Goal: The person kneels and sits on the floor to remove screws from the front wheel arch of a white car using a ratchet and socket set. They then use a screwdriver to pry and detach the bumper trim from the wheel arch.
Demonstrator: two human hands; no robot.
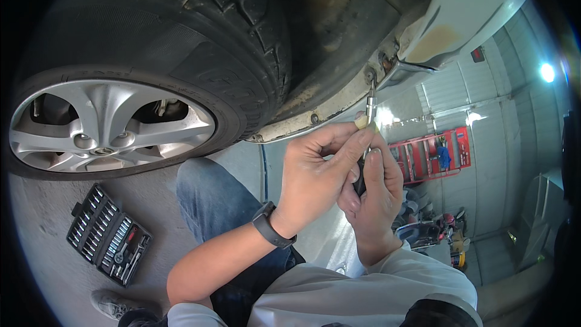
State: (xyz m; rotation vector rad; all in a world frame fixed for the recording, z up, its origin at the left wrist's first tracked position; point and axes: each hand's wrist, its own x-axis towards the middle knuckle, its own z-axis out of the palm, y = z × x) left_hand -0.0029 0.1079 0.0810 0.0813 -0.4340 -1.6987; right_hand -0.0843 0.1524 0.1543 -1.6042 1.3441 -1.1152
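1. Garage scene: pale ribbed walls point(460, 94), a bright light point(547, 72) high on the right, and a red rack point(463, 146) of gear on the far side.
2. Big tire point(242, 82) up top left on a silver wheel point(115, 106), with the dark arch liner point(339, 36) curving away beside it.
3. Both hands are up at the liner's edge on one slim tool, steel shaft point(371, 109) pointing up and black handle point(361, 183) below.
4. Left hand point(324, 166) pinches the shaft between thumb and fingers; right hand point(376, 203) is curled round the handle, thumb up along it.
5. Shaft tip is right at a fastener point(370, 75) on the edge (can't tell if it's actually seated, sorry).
6. Down on the grey floor point(45, 215), a socket set point(110, 236) lies unfolded, near a grey shoe point(110, 304).
7. Dark watch point(271, 227) on the left wrist.
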